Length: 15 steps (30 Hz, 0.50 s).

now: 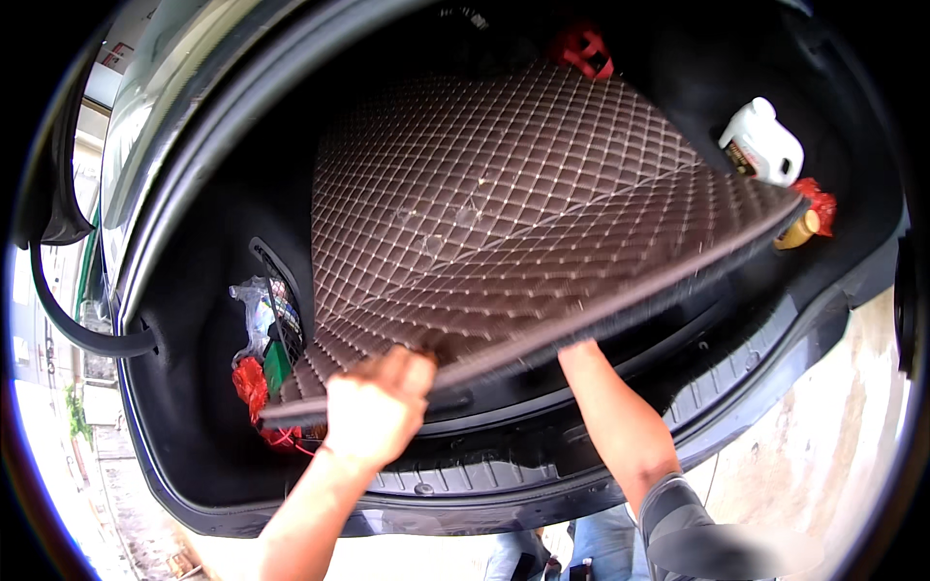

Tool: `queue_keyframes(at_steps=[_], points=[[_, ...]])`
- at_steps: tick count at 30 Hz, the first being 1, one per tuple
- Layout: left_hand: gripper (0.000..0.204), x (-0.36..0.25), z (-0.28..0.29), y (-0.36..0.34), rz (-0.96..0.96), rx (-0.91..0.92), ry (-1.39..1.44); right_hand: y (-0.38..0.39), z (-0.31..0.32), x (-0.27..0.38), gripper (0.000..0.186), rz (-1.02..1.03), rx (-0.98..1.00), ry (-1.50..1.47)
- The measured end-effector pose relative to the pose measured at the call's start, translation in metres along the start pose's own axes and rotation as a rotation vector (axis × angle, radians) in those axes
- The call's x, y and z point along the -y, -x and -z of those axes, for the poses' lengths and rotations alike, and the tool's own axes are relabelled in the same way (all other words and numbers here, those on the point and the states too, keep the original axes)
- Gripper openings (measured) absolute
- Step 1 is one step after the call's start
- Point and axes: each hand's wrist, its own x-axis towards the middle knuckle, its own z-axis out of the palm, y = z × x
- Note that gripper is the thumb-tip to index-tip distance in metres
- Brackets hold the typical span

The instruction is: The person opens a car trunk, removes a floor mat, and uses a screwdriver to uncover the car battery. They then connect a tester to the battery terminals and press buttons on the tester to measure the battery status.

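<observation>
A brown quilted trunk mat [494, 184] has its front edge raised above the dark trunk floor. My left hand [383, 397] is closed on that edge near its left end, slightly blurred. My right hand [579, 353] reaches under the lifted edge farther right, its fingers hidden by the mat. By the mat’s left end lie a clear plastic bag [250, 310], a green object [276, 366] and crumpled red material [250, 385].
A white jug [759, 145], an amber container [796, 230] and red material [814, 201] sit at the right. A red item [583, 50] is at the back. The trunk sill [465, 476] runs below my arms; a hinge arm [87, 320] curves at left.
</observation>
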Motion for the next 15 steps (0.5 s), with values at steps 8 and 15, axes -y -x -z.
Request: queue_keyframes(at_steps=[8,15], points=[[0.024,-0.038,0.042,0.056,-0.206,-0.297,0.042,0.057,-0.01,0.035,0.031,0.016,0.011,0.127],[0.016,-0.016,0.062,0.055,-0.183,-0.291,0.067,0.057,-0.054,0.035,0.032,-0.046,0.025,0.191]])
